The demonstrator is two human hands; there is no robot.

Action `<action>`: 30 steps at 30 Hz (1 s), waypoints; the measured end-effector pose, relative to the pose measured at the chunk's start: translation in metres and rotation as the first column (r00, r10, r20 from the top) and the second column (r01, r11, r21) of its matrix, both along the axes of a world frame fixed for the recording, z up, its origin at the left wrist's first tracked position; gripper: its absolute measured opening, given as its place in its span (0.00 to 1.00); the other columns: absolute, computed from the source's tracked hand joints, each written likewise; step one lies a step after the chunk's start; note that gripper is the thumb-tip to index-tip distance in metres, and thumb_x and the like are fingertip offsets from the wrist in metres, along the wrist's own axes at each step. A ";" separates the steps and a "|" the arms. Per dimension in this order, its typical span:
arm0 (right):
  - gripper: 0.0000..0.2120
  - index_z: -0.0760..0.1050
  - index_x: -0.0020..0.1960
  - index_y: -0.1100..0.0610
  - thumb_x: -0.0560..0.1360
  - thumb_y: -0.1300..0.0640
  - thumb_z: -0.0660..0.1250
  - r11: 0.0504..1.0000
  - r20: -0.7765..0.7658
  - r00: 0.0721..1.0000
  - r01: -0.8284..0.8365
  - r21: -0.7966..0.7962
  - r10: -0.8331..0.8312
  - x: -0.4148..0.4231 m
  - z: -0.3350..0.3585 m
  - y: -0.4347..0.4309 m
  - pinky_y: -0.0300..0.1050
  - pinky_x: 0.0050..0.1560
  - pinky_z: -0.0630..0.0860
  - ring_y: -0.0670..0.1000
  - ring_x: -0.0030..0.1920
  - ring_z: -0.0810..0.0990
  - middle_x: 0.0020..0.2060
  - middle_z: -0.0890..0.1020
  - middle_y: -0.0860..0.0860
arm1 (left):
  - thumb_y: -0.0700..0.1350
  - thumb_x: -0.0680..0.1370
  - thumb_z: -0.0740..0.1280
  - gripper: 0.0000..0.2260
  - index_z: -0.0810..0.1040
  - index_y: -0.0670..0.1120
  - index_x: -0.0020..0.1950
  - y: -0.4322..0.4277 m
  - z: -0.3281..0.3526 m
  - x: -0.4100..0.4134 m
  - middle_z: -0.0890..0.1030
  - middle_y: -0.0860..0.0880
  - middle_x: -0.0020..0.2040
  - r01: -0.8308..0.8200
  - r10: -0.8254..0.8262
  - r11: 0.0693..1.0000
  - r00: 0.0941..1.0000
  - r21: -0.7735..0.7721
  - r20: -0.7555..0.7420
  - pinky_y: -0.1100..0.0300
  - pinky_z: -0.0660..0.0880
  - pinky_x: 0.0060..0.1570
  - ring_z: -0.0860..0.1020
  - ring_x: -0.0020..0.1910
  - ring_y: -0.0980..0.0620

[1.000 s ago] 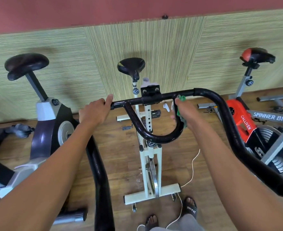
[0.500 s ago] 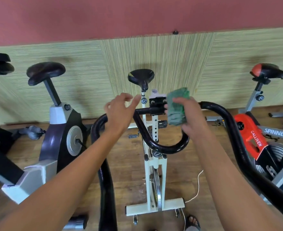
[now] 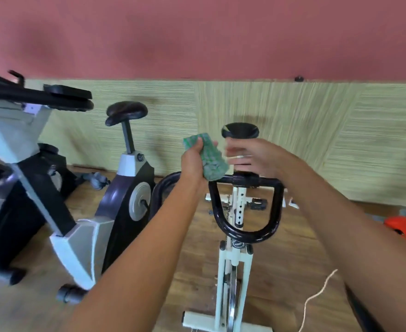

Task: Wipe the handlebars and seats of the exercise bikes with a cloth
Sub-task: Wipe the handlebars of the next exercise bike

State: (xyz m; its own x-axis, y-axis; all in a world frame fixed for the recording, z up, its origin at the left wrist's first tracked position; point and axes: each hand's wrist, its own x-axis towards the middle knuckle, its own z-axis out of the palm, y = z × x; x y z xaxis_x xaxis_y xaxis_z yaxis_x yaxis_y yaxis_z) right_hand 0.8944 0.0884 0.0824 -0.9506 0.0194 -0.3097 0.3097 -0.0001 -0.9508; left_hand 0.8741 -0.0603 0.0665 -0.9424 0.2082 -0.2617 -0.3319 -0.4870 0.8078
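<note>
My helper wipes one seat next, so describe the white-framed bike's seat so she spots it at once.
Find the straw-coloured wall panel below the red wall. Before it stands the white-framed bike with a black loop handlebar; its seat is the small black saddle directly above. The neighbouring seat to the left sits on a grey-and-black bike.

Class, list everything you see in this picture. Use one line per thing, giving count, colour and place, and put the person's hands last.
white bike: one, white, centre
handlebar: one, black, on white bike
white bike seat: one, black, behind the hands
grey bike: one, grey and black, left of white bike
grey bike seat: one, black, atop grey bike
machine: one, grey and black, left edge
orange bike: one, partly seen, right edge
cord: one, white, floor, lower right
floor: brown wood
wall: red above, straw-coloured below
cloth: one, green, in left hand
left hand: grips cloth
right hand: blurred, empty, beside cloth
</note>
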 end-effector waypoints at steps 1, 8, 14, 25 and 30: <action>0.16 0.77 0.60 0.58 0.80 0.47 0.67 0.956 0.001 1.000 0.021 0.292 -0.022 0.001 -0.006 0.020 0.47 0.55 0.75 0.55 0.59 0.79 0.60 0.80 0.56 | 0.46 0.84 0.59 0.12 0.74 0.41 0.62 -0.003 -0.003 0.006 0.82 0.39 0.57 -0.090 0.088 0.990 0.996 -0.113 -0.024 0.45 0.77 0.59 0.82 0.50 0.42; 0.27 0.72 0.48 0.52 0.81 0.33 0.45 0.342 0.182 0.982 -0.186 0.921 0.044 0.034 -0.081 0.098 0.60 0.68 0.63 0.58 0.59 0.77 0.48 0.79 0.50 | 0.68 0.78 0.54 0.37 0.66 0.39 0.74 -0.008 -0.056 0.038 0.72 0.39 0.70 -0.054 0.164 0.725 0.982 -0.686 0.095 0.43 0.69 0.68 0.73 0.67 0.39; 0.27 0.73 0.54 0.56 0.84 0.40 0.43 0.138 0.018 0.993 -0.034 0.990 0.114 0.043 -0.107 0.101 0.58 0.62 0.67 0.58 0.54 0.77 0.46 0.77 0.53 | 0.59 0.84 0.45 0.31 0.64 0.36 0.76 0.017 -0.075 0.046 0.67 0.38 0.74 0.140 -0.108 0.564 0.990 -0.814 0.095 0.52 0.62 0.69 0.66 0.73 0.42; 0.34 0.70 0.67 0.55 0.79 0.40 0.34 0.073 0.011 0.999 -0.015 0.997 0.053 0.037 -0.120 0.101 0.54 0.60 0.63 0.56 0.58 0.72 0.59 0.76 0.52 | 0.76 0.68 0.50 0.48 0.77 0.35 0.62 0.003 -0.121 0.015 0.82 0.36 0.56 0.159 -0.079 0.635 0.987 -0.756 0.142 0.39 0.75 0.61 0.80 0.57 0.36; 0.30 0.72 0.64 0.56 0.83 0.39 0.40 0.079 -0.005 0.998 0.000 0.997 0.055 0.037 -0.121 0.100 0.55 0.61 0.63 0.56 0.59 0.72 0.58 0.76 0.52 | 0.77 0.69 0.53 0.49 0.72 0.34 0.66 0.005 -0.106 -0.009 0.80 0.34 0.59 0.202 -0.124 0.703 0.979 -0.682 0.162 0.37 0.73 0.63 0.79 0.58 0.35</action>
